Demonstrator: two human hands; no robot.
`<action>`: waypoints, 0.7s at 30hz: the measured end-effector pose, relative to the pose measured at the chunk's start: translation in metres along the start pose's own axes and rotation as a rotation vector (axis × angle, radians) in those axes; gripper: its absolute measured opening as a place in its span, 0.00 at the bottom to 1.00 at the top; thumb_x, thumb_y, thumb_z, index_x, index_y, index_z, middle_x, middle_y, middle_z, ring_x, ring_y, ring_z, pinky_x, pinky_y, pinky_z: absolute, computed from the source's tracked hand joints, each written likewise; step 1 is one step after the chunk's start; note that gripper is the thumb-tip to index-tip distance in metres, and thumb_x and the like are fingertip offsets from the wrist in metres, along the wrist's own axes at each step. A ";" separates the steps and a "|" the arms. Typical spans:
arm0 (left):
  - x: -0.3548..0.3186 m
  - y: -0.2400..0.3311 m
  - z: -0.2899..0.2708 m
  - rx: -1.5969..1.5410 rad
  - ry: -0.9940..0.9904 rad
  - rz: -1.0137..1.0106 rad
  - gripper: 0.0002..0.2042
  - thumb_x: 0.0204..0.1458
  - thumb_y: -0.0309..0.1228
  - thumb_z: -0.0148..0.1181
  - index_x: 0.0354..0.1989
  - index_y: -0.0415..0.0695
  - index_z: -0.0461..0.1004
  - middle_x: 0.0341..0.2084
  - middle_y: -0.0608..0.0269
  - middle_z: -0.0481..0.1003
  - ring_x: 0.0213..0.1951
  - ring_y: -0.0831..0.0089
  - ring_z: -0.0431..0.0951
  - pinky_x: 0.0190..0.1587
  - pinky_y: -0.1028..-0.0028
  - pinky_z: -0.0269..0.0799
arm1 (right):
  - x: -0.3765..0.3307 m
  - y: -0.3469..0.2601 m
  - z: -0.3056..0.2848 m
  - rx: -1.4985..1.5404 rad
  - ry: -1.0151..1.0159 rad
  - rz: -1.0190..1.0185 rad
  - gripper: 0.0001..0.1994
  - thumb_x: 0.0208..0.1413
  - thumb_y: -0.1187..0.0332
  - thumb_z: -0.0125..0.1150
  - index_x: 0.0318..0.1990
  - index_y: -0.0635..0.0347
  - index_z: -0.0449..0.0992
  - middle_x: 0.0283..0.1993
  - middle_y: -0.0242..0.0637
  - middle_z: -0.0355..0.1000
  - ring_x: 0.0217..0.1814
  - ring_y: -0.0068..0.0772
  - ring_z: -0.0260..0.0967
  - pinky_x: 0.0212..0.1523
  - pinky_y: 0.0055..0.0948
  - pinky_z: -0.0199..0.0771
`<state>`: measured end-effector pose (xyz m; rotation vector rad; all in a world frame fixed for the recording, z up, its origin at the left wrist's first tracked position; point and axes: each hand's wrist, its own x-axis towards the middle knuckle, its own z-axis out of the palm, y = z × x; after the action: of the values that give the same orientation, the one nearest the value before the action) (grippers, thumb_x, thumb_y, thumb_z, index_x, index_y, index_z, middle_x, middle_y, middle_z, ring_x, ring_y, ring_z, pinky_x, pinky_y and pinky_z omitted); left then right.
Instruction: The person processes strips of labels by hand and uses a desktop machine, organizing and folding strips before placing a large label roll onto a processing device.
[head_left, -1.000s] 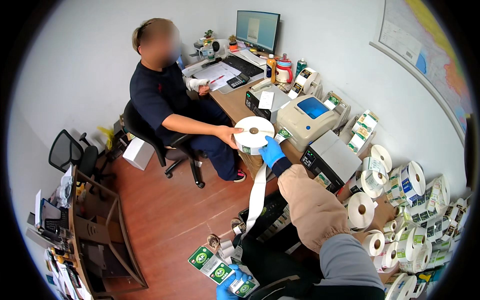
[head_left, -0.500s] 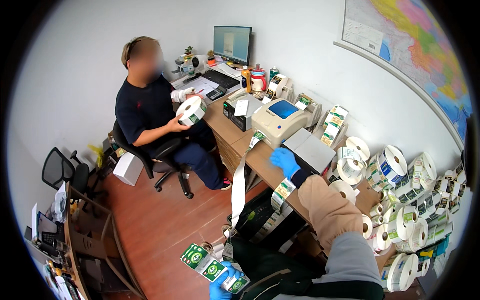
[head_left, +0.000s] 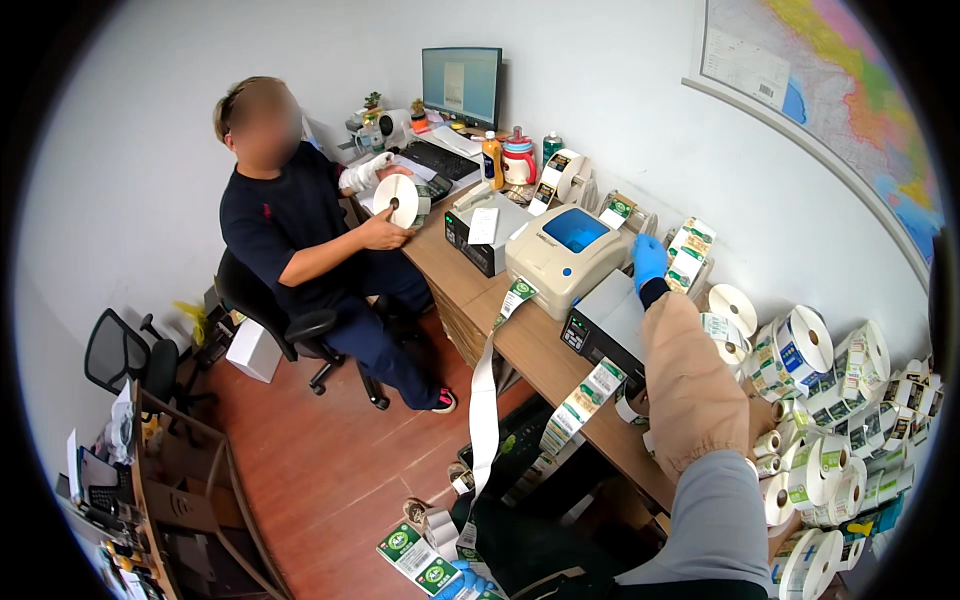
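My left hand [head_left: 460, 582], in a blue glove, is partly cut off at the lower edge. Its fingers hold a folded strip of green-and-white labels [head_left: 420, 558]. A long label strip [head_left: 485, 385], white side showing, hangs from the front of the beige label printer [head_left: 560, 255] down toward my lap. My right hand [head_left: 650, 262], also gloved blue, reaches behind that printer with its fingers curled in. It is beside a roll stand [head_left: 632, 218] and a label roll [head_left: 690, 255]; what the fingertips grip, if anything, is hidden.
A second, grey-and-black printer [head_left: 605, 320] has a label strip [head_left: 583, 402] hanging out. Many label rolls [head_left: 790, 345] crowd the right. At the left a seated person [head_left: 300, 220] holds a large roll [head_left: 397, 202]. A monitor [head_left: 462, 88] stands at the back.
My right hand has moved from in front of the grey-and-black printer, away and rightward, to the roll stands behind. My left hand has sunk slightly. The person's roll has turned its flat side toward me.
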<state>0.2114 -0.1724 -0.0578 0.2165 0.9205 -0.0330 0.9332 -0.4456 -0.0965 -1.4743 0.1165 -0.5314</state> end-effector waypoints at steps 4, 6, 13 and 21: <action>0.011 0.005 0.017 -0.071 0.052 0.005 0.08 0.56 0.32 0.57 0.26 0.49 0.66 0.20 0.69 0.64 0.26 0.75 0.65 0.35 0.72 0.63 | -0.028 -0.049 0.010 0.094 -0.125 0.177 0.14 0.60 0.62 0.58 0.46 0.63 0.77 0.39 0.38 0.76 0.34 0.24 0.71 0.33 0.24 0.70; 0.017 0.008 0.025 -0.102 0.050 -0.003 0.09 0.55 0.31 0.58 0.26 0.49 0.65 0.20 0.70 0.65 0.25 0.75 0.65 0.34 0.73 0.63 | -0.043 -0.074 0.015 0.092 -0.241 0.136 0.11 0.62 0.63 0.55 0.42 0.61 0.78 0.35 0.33 0.74 0.31 0.21 0.68 0.31 0.21 0.68; 0.047 0.005 0.019 0.014 0.014 0.009 0.11 0.60 0.38 0.51 0.27 0.50 0.61 0.22 0.71 0.58 0.26 0.75 0.59 0.35 0.71 0.58 | -0.276 -0.167 -0.004 0.151 -1.494 0.374 0.11 0.62 0.66 0.57 0.45 0.64 0.76 0.40 0.33 0.76 0.36 0.20 0.69 0.37 0.20 0.70; 0.024 0.005 0.028 0.114 0.046 0.002 0.10 0.62 0.40 0.51 0.31 0.50 0.65 0.24 0.69 0.60 0.28 0.74 0.60 0.34 0.70 0.58 | -0.287 -0.154 -0.005 0.099 -1.182 0.264 0.10 0.62 0.66 0.58 0.44 0.64 0.78 0.38 0.33 0.76 0.41 0.24 0.73 0.46 0.27 0.73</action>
<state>0.2486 -0.1715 -0.0598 0.3255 0.9656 -0.0787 0.6373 -0.3342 -0.0182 -1.4384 -0.6267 0.5803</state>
